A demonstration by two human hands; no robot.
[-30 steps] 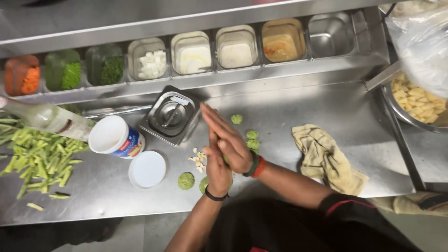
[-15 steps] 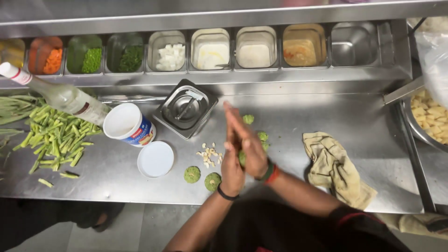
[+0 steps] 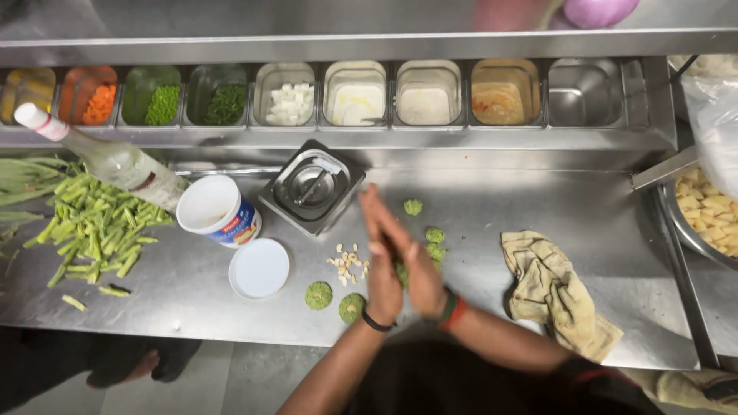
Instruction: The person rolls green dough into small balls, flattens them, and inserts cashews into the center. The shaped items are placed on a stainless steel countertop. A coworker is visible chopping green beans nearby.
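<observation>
My left hand (image 3: 382, 269), with a black wristband, and my right hand (image 3: 423, 277), with green and red bangles, are pressed palm to palm over the steel counter (image 3: 538, 207). A lump of green mixture (image 3: 401, 270) shows between the palms. Two flat green patties (image 3: 318, 295) (image 3: 352, 307) lie just left of my left wrist. Three small green balls (image 3: 435, 235) sit right of my fingers. A small pile of chopped nuts (image 3: 347, 263) lies beside my left hand.
Behind my hands stands a lidded square steel container (image 3: 311, 188). To the left are a white tub (image 3: 217, 209), its lid (image 3: 259, 268), a bottle (image 3: 115, 161) and cut green beans (image 3: 92, 223). A cloth (image 3: 557, 292) lies right; a bowl of diced pieces (image 3: 707, 211) far right. Ingredient pans (image 3: 357, 92) line the back.
My hands stay pressed together and have slid against each other. The view has shifted, so the counter items sit further right in the picture.
</observation>
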